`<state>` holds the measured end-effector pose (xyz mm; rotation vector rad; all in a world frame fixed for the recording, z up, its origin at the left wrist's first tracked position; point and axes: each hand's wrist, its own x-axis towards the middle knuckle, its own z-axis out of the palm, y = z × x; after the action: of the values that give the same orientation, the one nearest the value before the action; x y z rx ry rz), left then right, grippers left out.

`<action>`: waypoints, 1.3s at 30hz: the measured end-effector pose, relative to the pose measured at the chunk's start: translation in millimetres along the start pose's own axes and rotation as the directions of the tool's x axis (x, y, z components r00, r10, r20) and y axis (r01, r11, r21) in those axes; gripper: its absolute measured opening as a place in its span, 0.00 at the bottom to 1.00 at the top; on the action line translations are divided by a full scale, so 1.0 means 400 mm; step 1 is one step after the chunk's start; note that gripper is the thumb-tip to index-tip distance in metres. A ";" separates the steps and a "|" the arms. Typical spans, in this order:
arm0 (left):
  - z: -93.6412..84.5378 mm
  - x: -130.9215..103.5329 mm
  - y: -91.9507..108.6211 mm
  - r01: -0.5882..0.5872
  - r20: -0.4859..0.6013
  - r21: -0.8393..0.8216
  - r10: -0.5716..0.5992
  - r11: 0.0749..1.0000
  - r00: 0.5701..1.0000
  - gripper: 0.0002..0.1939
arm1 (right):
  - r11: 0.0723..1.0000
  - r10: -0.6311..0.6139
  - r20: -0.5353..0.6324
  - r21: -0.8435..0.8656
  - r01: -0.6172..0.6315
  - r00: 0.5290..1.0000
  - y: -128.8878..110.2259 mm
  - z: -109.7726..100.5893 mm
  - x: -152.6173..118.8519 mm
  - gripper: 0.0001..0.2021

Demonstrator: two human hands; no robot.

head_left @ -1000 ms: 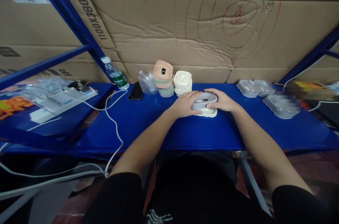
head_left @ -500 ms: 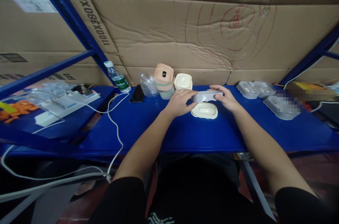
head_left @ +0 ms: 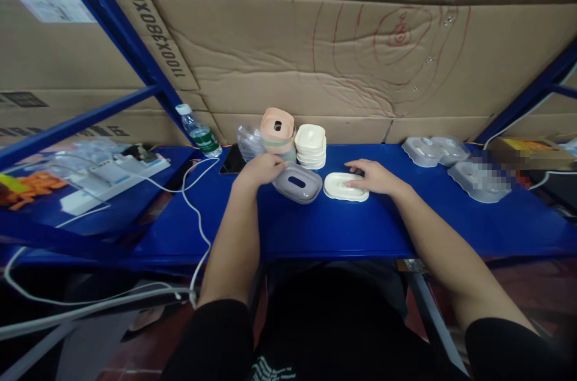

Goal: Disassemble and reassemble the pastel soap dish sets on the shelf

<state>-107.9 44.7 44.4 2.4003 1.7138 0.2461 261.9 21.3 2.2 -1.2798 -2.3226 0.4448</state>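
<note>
My left hand (head_left: 265,168) pinches the left edge of a grey oval plastic cover (head_left: 311,190) with an oblong slot in it. The cover's slotted face is up, low over the blue table. To its right lies a cream oval plastic piece (head_left: 334,187) with a raised middle. My right hand (head_left: 375,176) is over that piece's right part, fingers apart, a fingertip at its surface. Behind the two pieces stand a stack of cream plastic pieces (head_left: 311,149) and a stack topped by a peach cover (head_left: 276,122) with a hole.
Clear plastic cups (head_left: 249,142), a black phone (head_left: 231,160) and a water bottle (head_left: 198,131) stand at the back left. A white cable (head_left: 198,213) crosses the left side. Grey trays (head_left: 424,152) lie at the back right, before a cardboard wall (head_left: 270,50).
The grey cover has gone left and down with my left hand, its slotted face now showing. My right hand has let go of it and lowered onto the cream piece.
</note>
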 end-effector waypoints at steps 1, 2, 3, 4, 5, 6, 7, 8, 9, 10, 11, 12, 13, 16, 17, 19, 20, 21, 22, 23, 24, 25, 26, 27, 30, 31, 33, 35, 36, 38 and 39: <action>0.000 0.003 -0.018 0.066 0.040 0.035 -0.068 0.997 0.997 0.23 | 0.999 0.004 0.027 -0.037 -0.003 1.000 0.003 -0.002 0.001 0.30; 0.002 0.006 -0.034 0.132 0.059 0.063 -0.135 0.989 0.989 0.23 | 0.998 0.005 0.051 -0.063 -0.002 0.999 0.007 -0.005 0.002 0.26; 0.004 0.009 -0.048 0.193 0.066 0.083 -0.198 0.978 0.978 0.21 | 0.996 0.006 0.072 -0.085 0.000 0.997 0.010 -0.008 0.002 0.23; 0.007 0.013 -0.061 0.247 0.063 0.095 -0.254 0.964 0.965 0.19 | 0.995 0.009 0.087 -0.103 0.000 0.996 0.013 -0.011 0.002 0.20; 0.009 0.016 -0.073 0.294 0.057 0.100 -0.300 0.951 0.952 0.18 | 0.992 0.020 0.096 -0.123 -0.009 0.995 0.017 -0.015 0.001 0.18; 0.011 0.019 -0.083 0.331 0.049 0.101 -0.337 0.938 0.940 0.16 | 0.989 0.044 0.102 -0.143 -0.029 0.994 0.021 -0.019 0.000 0.17; 0.012 0.021 -0.092 0.360 0.042 0.103 -0.366 0.927 0.930 0.15 | 0.985 0.077 0.107 -0.163 -0.059 0.991 0.026 -0.022 -0.002 0.15; 0.013 0.024 -0.099 0.384 0.038 0.103 -0.390 0.918 0.920 0.15 | 0.979 0.115 0.113 -0.181 -0.094 0.987 0.032 -0.026 -0.004 0.14; 0.014 0.025 -0.105 0.408 0.043 0.100 -0.414 0.907 0.909 0.14 | 0.972 0.153 0.118 -0.196 -0.128 0.981 0.038 -0.028 -0.005 0.12; 0.014 0.026 -0.108 0.433 0.054 0.092 -0.438 0.897 0.897 0.14 | 0.964 0.186 0.119 -0.211 -0.158 0.975 0.044 -0.031 -0.007 0.10; 0.014 0.027 -0.109 0.457 0.073 0.082 -0.462 0.886 0.884 0.14 | 0.957 0.212 0.115 -0.227 -0.182 0.970 0.050 -0.032 -0.007 0.09; 0.014 0.027 -0.109 0.478 0.090 0.071 -0.483 0.875 0.871 0.14 | 0.950 0.227 0.105 -0.241 -0.196 0.968 0.055 -0.034 -0.007 0.08; 0.014 0.027 -0.106 0.496 0.098 0.063 -0.500 0.866 0.860 0.14 | 0.946 0.233 0.089 -0.250 -0.205 0.968 0.059 -0.035 -0.007 0.08; 0.013 0.026 -0.096 0.521 0.056 0.048 -0.523 0.852 0.850 0.17 | 0.953 0.232 0.024 -0.207 -0.223 0.972 0.058 -0.033 -0.004 0.09; 0.013 0.025 -0.094 0.524 0.041 0.043 -0.526 0.850 0.850 0.18 | 0.957 0.240 -0.004 -0.165 -0.237 0.971 0.054 -0.031 -0.003 0.09; 0.011 0.024 -0.090 0.524 0.032 0.032 -0.525 0.851 0.851 0.20 | 0.957 0.285 -0.070 -0.040 -0.288 0.956 0.043 -0.023 0.001 0.09; 0.011 0.023 -0.089 0.522 0.035 0.026 -0.522 0.853 0.852 0.20 | 0.946 0.323 -0.104 0.048 -0.320 0.941 0.036 -0.019 0.005 0.09; 0.011 0.023 -0.090 0.520 0.038 0.021 -0.521 0.854 0.853 0.20 | 0.925 0.369 -0.138 0.154 -0.348 0.919 0.029 -0.014 0.010 0.08; 0.011 0.024 -0.090 0.519 0.038 0.018 -0.519 0.855 0.854 0.20 | 0.890 0.418 -0.171 0.271 -0.365 0.892 0.021 -0.010 0.017 0.08; 0.012 0.024 -0.090 0.514 0.035 0.015 -0.515 0.857 0.857 0.20 | 0.845 0.467 -0.200 0.386 -0.369 0.861 0.013 -0.006 0.026 0.09; 0.013 0.025 -0.090 0.507 0.028 0.012 -0.507 0.862 0.861 0.20 | 0.798 0.510 -0.225 0.484 -0.359 0.830 0.005 -0.004 0.038 0.10; 0.013 0.025 -0.088 0.499 0.015 0.008 -0.499 0.867 0.867 0.20 | 0.758 0.542 -0.249 0.558 -0.339 0.802 -0.004 -0.003 0.053 0.12; 0.014 0.026 -0.086 0.490 0.000 0.006 -0.490 0.872 0.872 0.21 | 0.730 0.562 -0.271 0.606 -0.315 0.781 -0.013 -0.003 0.071 0.14; 0.014 0.026 -0.082 0.481 -0.013 0.006 -0.481 0.877 0.877 0.22 | 0.716 0.570 -0.287 0.633 -0.294 0.770 -0.023 -0.004 0.090 0.16; 0.013 0.025 -0.067 0.474 -0.004 0.022 -0.474 0.880 0.881 0.26 | 0.729 0.562 -0.327 0.630 -0.269 0.759 -0.055 -0.006 0.156 0.19; 0.013 0.024 -0.061 0.475 0.013 0.031 -0.476 0.879 0.880 0.27 | 0.750 0.556 -0.351 0.602 -0.274 0.753 -0.067 -0.005 0.179 0.19; 0.013 0.023 -0.051 0.475 0.042 0.046 -0.476 0.879 0.878 0.29 | 0.814 0.514 -0.395 0.505 -0.287 0.761 -0.092 -0.002 0.223 0.20; 0.013 0.021 -0.044 0.469 0.051 0.054 -0.471 0.882 0.880 0.29 | 0.868 0.462 -0.411 0.392 -0.306 0.785 -0.118 0.001 0.261 0.20; 0.014 0.021 -0.042 0.464 0.053 0.055 -0.467 0.884 0.883 0.30 | 0.890 0.436 -0.411 0.329 -0.316 0.801 -0.131 0.003 0.278 0.19; 0.015 0.020 -0.038 0.455 0.054 0.054 -0.458 0.889 0.887 0.30 | 0.922 0.387 -0.406 0.195 -0.336 0.828 -0.154 0.009 0.305 0.19; 0.015 0.020 -0.037 0.451 0.055 0.052 -0.453 0.891 0.890 0.31 | 0.929 0.368 -0.400 0.130 -0.346 0.839 -0.164 0.013 0.316 0.19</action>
<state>-117.5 56.5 35.3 1.9242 2.1938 0.0651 153.3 94.9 58.2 -1.6108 -1.7088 0.3053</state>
